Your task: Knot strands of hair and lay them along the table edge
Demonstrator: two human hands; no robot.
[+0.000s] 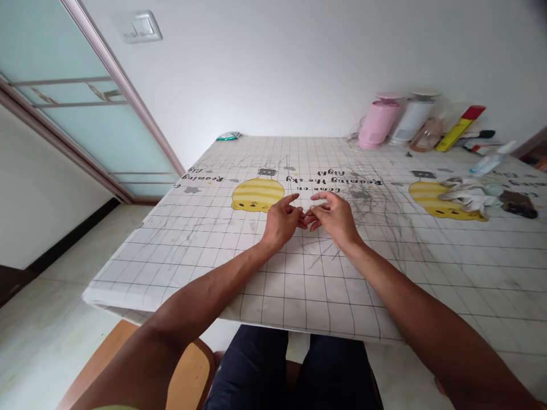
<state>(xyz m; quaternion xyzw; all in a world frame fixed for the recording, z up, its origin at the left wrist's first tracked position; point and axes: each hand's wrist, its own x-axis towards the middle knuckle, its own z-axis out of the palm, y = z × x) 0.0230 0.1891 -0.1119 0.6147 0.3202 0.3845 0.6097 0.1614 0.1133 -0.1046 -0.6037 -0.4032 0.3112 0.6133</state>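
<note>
My left hand [282,218] and my right hand [334,218] meet over the middle of the table, fingertips touching or nearly so. On each hand the thumb is brought against the curled fingers in a pinch, while the index finger stretches forward. Whatever lies between the fingertips, if anything, is too small to make out. Beneath both hands spreads a white checked tablecloth [205,285] with pencil-like scribbles. A printed yellow striped bear balloon [256,193] shows just left of my left hand.
At the back right stand a pink cylinder device [378,122], a white one [412,118] and a yellow box with a red end [459,130]. Crumpled cloth [472,195] and a clear bottle [493,159] lie right. A green packet [228,136] sits at the far left corner.
</note>
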